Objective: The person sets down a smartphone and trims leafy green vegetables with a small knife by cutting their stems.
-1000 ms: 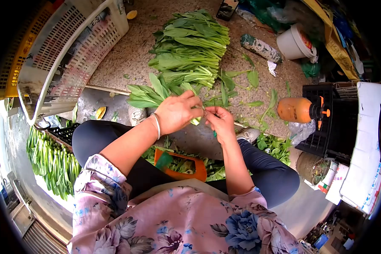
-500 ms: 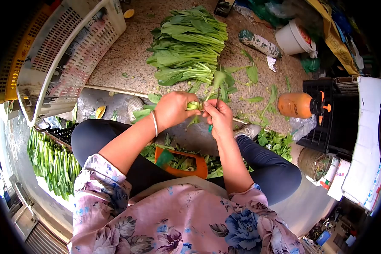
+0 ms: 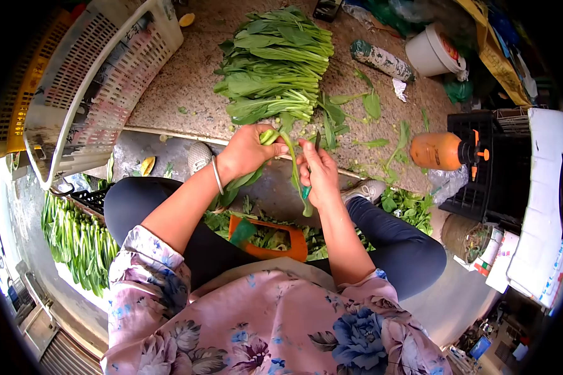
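My left hand [image 3: 251,152] is closed around leafy green stalks [image 3: 269,135], their pale cut ends up by the thumb and the leaves hanging below the wrist. In my right hand [image 3: 319,174] is a small knife [image 3: 318,141], its dark blade pointing up and a bit of green handle showing under the fingers. Between the two hands a loose leaf stalk [image 3: 292,164] droops downward; whether the right fingers touch it I cannot tell. Just beyond my hands, a neat pile of leafy greens [image 3: 275,65] lies on the stone slab [image 3: 181,94].
White plastic baskets [image 3: 116,94] stand at the left, above more bundled greens [image 3: 78,244]. An orange spray bottle [image 3: 436,151], a white bucket [image 3: 428,53] and a black crate [image 3: 472,175] are on the right. Below my hands is an orange container [image 3: 297,244] among trimmed leaves.
The leaf stalk that stood upward by my right hand now hangs down between my hands. My left hand has turned, tilting the stalk ends upward, and the knife blade shows more clearly.
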The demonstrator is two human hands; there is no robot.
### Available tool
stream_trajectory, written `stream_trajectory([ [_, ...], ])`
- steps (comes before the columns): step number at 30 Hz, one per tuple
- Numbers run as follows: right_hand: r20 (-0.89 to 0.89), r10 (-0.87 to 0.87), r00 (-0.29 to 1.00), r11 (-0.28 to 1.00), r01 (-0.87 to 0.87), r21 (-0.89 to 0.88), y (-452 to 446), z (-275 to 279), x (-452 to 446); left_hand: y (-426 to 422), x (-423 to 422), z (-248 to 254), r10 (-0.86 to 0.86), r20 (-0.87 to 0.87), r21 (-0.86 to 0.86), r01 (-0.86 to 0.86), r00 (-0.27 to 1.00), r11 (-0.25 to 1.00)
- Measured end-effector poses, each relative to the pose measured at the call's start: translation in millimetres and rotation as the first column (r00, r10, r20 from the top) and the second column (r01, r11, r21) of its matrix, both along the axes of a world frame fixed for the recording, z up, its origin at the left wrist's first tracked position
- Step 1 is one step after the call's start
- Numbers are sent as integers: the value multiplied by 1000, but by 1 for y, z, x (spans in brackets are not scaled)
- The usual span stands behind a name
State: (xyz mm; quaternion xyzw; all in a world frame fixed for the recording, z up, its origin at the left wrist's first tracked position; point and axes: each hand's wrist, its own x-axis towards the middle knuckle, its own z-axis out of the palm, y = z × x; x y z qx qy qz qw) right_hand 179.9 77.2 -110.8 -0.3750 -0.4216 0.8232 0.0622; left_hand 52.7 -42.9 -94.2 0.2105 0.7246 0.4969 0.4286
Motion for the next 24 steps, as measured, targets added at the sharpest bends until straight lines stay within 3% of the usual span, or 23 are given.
stream_trajectory([
  [1,0,3,1000,1000,-3,1,-2,1,1,1,0,1,3,0,1,-3,1000,1000],
  [3,-193,27,981,990,-53,-130,-8,2,2,1,1,4,39,96,34,-43,995,998],
  [4,-152,63,986,997,-69,-36,-11,4,3,1,0,5,36,94,31,-40,995,999],
  [9,-141,84,986,996,-85,-2,-12,2,1,2,0,5,22,89,30,-25,996,999],
  [15,-106,116,988,980,-131,-147,-4,-17,9,-1,0,-3,-12,96,-52,17,995,999],
  [17,107,100,989,995,-99,-19,-3,-28,10,0,1,-3,-23,84,-71,29,996,997],
  [19,76,86,993,996,-86,-3,-5,-25,10,-2,0,-1,-25,78,-100,32,997,994],
  [21,-59,86,995,957,-66,283,-11,-18,4,-2,-2,1,-136,-148,-198,105,980,975],
  [22,-110,110,988,887,-48,459,-14,-24,-1,-2,-2,-4,-138,-151,-197,107,979,975],
  [24,-53,164,985,847,-113,519,-11,-29,-6,-3,-2,-11,-199,-302,-191,145,933,971],
])
